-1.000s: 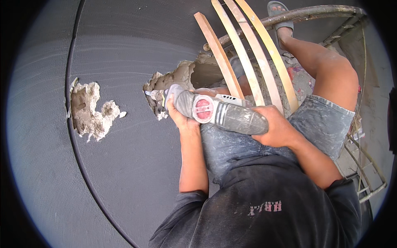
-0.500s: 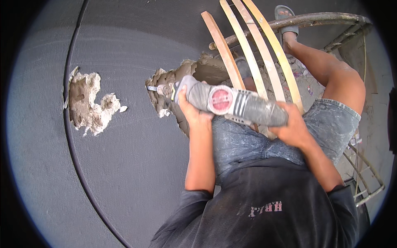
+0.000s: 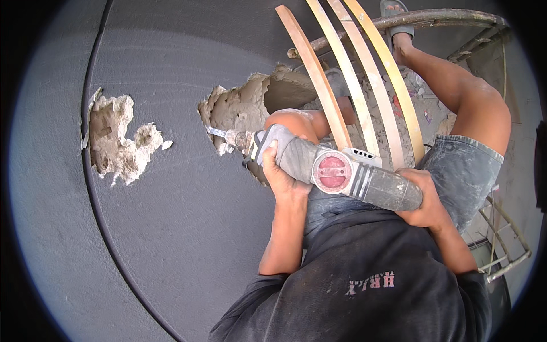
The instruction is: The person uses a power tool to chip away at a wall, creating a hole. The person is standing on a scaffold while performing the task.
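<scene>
A dusty grey rotary hammer (image 3: 373,179) with a round red cap on its side lies across my lap, tilted down toward the right. My left hand (image 3: 282,168) is wrapped round its front part, just behind the chuck. At the rear end my right hand (image 3: 424,196) grips the handle. The chisel bit (image 3: 216,131) points left, its tip at the left edge of a ragged hole (image 3: 236,108) broken into the dark grey wall (image 3: 188,239). Whether the tip presses on the wall I cannot tell.
Left of the bit is a second chipped patch (image 3: 111,137), beside a black cable (image 3: 101,219) running down the wall. Several wooden slats (image 3: 356,85) stretch away in front of me, over rubble (image 3: 433,114). A metal scaffold pipe (image 3: 439,18) crosses under my sandalled foot.
The rotary hammer's body and both hands have shifted down and to the right, tilting the tool more. The bit stays by the hole's left edge. My bent knee now shows above the tool.
</scene>
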Demonstrator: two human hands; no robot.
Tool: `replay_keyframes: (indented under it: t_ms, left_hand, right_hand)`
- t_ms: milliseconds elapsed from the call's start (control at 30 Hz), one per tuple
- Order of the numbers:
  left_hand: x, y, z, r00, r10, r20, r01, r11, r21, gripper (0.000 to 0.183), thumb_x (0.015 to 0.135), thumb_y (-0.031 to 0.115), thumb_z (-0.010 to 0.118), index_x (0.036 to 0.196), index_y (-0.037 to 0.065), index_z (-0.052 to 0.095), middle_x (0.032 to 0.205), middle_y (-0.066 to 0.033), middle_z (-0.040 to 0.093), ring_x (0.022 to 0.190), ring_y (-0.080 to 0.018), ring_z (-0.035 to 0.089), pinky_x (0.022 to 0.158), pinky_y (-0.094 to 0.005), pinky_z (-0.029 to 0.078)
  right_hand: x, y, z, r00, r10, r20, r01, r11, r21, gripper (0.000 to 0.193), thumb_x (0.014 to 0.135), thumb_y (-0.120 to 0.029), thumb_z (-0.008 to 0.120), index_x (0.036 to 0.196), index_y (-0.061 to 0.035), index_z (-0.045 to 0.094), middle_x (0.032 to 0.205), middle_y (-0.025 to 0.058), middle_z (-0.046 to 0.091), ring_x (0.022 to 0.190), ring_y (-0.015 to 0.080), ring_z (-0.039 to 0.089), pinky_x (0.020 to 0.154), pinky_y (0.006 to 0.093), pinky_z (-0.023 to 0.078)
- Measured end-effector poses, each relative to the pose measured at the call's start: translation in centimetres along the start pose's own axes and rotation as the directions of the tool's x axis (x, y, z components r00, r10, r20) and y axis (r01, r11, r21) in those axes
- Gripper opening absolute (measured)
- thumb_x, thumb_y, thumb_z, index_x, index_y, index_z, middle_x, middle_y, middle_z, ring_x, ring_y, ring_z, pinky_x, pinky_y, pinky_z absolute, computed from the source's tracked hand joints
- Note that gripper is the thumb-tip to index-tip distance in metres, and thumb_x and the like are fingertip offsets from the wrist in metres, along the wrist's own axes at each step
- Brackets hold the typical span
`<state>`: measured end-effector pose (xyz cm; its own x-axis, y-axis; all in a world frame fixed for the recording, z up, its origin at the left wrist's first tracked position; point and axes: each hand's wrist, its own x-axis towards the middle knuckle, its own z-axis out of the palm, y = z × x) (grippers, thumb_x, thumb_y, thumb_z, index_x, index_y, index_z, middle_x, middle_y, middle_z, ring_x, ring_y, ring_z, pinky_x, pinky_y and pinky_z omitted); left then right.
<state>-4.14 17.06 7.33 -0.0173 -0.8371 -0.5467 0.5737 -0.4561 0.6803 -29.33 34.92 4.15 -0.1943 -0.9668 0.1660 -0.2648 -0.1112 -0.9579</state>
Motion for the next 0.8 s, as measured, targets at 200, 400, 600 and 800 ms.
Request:
replay_keyframes:
  t_ms: [200,400,600,800]
  left_hand:
    - [0.1,2.2,-1.3,0.993,0.107,0.040,-0.108,0.994,0.020,0.045,0.091,0.038,0.064,0.109,-0.003,0.063,0.098,-0.0213,0.070,0.091,-0.0314,0.069,0.083,-0.0432,0.058]
    - [-0.1,4.6,-0.8,0.995,0.072,0.073,-0.071,0.997,-0.029,0.042,0.090,0.035,0.065,0.105,-0.004,0.063,0.094,-0.0205,0.069,0.090,-0.0304,0.068,0.085,-0.0420,0.057]
    - [0.7,6.6,-2.5,0.995,0.062,0.084,-0.059,0.998,-0.034,0.045,0.085,0.036,0.071,0.105,-0.003,0.064,0.096,-0.0192,0.068,0.091,-0.0306,0.066,0.087,-0.0443,0.059]
    - [1.9,6.9,-2.1,0.996,0.024,0.089,-0.016,0.997,-0.080,0.044,0.085,0.035,0.071,0.105,-0.004,0.064,0.097,-0.0196,0.068,0.089,-0.0306,0.066,0.084,-0.0443,0.058]
  right_hand:
    - [3.2,-3.2,0.3,0.954,0.017,0.300,-0.081,0.976,0.201,0.047,0.066,-0.012,0.082,0.106,0.0057,0.065,0.093,0.0229,0.067,0.086,0.0429,0.069,0.077,0.0418,0.055]
    - [5.1,-6.1,1.1,0.944,0.026,0.329,-0.094,0.977,0.192,0.042,0.067,-0.012,0.080,0.103,0.0038,0.066,0.092,0.0225,0.067,0.086,0.0434,0.069,0.075,0.0445,0.055]
    - [4.6,-7.8,3.3,0.939,0.095,0.331,-0.157,0.973,0.167,0.047,0.067,-0.014,0.081,0.108,0.0028,0.066,0.096,0.0229,0.070,0.090,0.0434,0.070,0.078,0.0467,0.056]
    - [5.1,-8.6,2.8,0.939,0.127,0.318,-0.181,0.972,0.148,0.049,0.066,-0.013,0.081,0.110,0.0032,0.066,0.100,0.0242,0.071,0.092,0.0450,0.069,0.081,0.0480,0.056]
